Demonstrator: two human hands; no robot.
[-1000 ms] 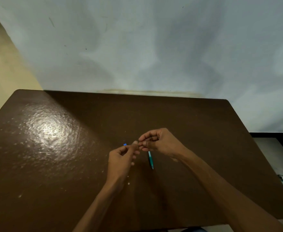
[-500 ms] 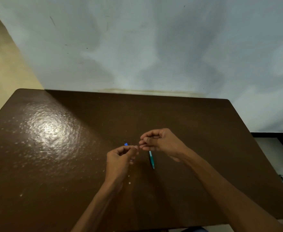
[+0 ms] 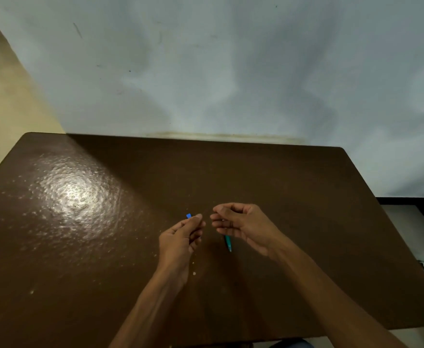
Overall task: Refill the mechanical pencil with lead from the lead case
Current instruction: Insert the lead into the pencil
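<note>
Hiding most of lead case [image 3: 188, 216]: left hand [image 3: 180, 237]

Two bare hands held just apart above a dark brown glossy table [image 3: 306, 197], near its centre.

The left hand [image 3: 180, 239] pinches a small blue plastic lead case [image 3: 188, 216], its tip protruding. The right hand [image 3: 241, 224] is curled, contents indiscernible. A slim teal mechanical pencil [image 3: 228, 243] lies on the table, partly under the right hand.
</note>
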